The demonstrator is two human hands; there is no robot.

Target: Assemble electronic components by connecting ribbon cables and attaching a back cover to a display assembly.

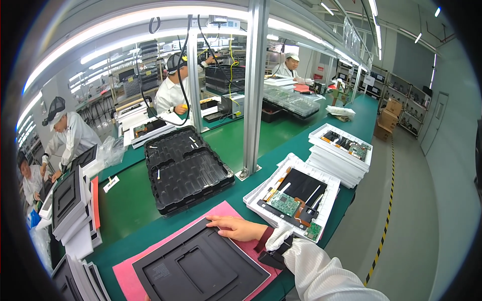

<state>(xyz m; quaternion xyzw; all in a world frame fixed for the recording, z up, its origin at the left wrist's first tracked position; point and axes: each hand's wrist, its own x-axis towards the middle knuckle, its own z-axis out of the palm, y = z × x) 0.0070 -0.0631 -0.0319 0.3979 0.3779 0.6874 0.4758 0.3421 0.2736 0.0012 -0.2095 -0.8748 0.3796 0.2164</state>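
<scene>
A flat black rectangular device panel (201,268) with a recessed rectangle and a pale edge lies over a pink mat (125,273) in front of me. My right hand (240,229) grips its far corner, fingers bent over the edge and upper face. At the panel's near left edge, only a sliver of my left hand (147,298) shows; its fingers are mostly hidden. Just right of the mat, a white tray (329,193) holds an opened device with a green circuit board (284,203), orange flex cables and a black sheet.
Black moulded trays (188,173) are stacked beyond the mat. More white trays (339,168) stand at right, near the metal post (253,95). Stacked black-and-white panels (70,205) line the left. Several co-workers sit or stand across the benches. A striped floor line (386,220) runs at right.
</scene>
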